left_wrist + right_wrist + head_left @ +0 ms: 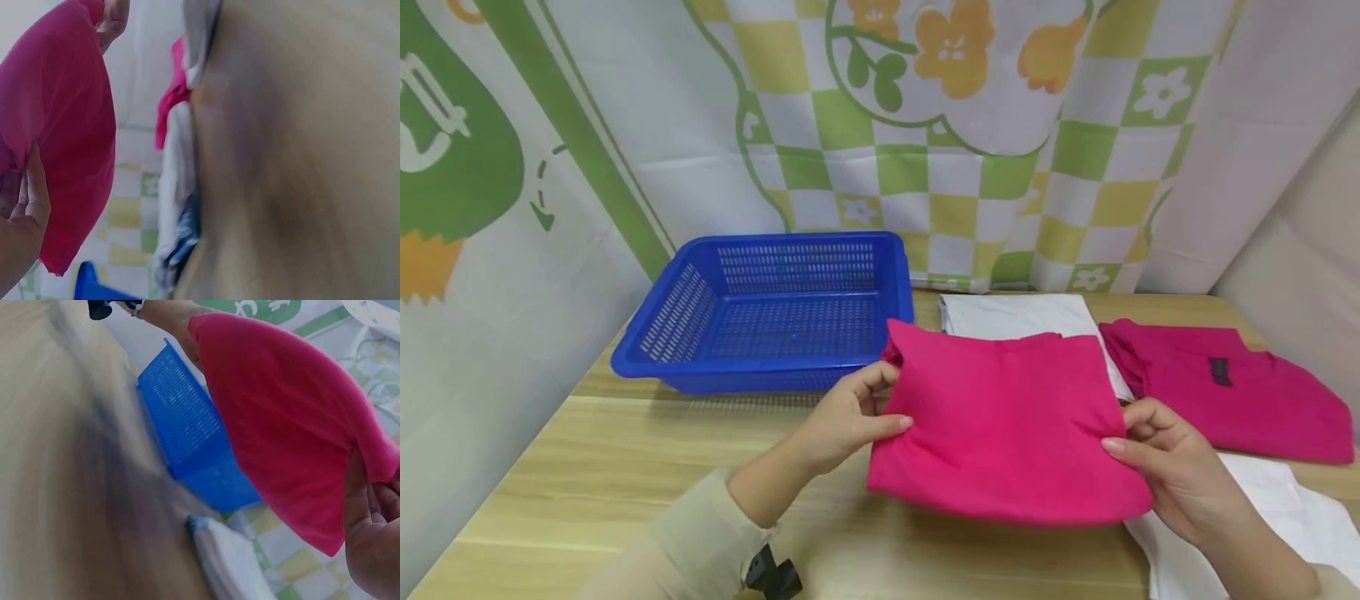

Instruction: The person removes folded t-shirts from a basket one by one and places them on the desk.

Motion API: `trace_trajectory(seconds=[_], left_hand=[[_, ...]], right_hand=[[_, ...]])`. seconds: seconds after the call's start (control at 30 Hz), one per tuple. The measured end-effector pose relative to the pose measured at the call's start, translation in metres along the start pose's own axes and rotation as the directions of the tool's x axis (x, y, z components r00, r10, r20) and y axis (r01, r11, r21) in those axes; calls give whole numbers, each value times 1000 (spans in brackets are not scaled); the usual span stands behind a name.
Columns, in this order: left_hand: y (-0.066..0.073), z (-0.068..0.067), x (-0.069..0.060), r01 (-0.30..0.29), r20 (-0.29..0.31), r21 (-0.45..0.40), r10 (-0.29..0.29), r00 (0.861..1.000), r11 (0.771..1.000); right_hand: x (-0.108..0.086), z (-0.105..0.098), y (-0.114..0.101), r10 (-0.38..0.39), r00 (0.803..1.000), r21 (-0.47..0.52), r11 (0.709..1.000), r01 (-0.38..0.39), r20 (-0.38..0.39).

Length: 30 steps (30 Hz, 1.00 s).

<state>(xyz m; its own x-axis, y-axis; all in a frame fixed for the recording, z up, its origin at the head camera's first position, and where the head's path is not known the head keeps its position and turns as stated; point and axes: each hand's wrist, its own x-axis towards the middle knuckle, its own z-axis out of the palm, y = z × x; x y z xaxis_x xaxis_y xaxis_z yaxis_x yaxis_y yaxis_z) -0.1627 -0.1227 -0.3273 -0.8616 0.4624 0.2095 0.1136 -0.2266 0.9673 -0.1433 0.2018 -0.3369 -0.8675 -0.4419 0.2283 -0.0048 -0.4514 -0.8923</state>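
Note:
A folded bright pink cloth garment (1000,425) is held up above the table between both hands. My left hand (850,421) pinches its left edge, thumb on the near face. On the opposite edge, my right hand (1176,471) pinches it the same way. In the left wrist view the pink garment (69,137) hangs off the wood, with the left hand's fingers (36,194) against it. The right wrist view shows the pink garment (281,425) raised too, gripped by the right hand (375,531). Its exact kind cannot be told.
A blue plastic basket (797,329) with nothing in it stands at the back left. Folded white cloth (1022,312) lies behind the held garment. To the right are a darker pink folded shirt (1225,392) and more white cloth (1262,500). A patterned curtain (925,183) hangs behind the table (625,475).

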Motion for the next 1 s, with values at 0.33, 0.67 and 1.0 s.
trace_trajectory(seconds=[0.33, 0.67, 1.0], left_hand=[[-30, 9, -16, 177, 24, -24, -177, 984, 984], [-53, 9, -41, 322, -57, 11, -321, 945, 947], [-62, 7, -50, 370, -106, 35, -365, 925, 928]], right_hand=[[-38, -13, 25, 103, 993, -84, 991, -107, -57], [-55, -9, 44, 308, 933, -179, 923, -340, -184], [-49, 0, 36, 389, 847, -553, 642, -531, -361]])
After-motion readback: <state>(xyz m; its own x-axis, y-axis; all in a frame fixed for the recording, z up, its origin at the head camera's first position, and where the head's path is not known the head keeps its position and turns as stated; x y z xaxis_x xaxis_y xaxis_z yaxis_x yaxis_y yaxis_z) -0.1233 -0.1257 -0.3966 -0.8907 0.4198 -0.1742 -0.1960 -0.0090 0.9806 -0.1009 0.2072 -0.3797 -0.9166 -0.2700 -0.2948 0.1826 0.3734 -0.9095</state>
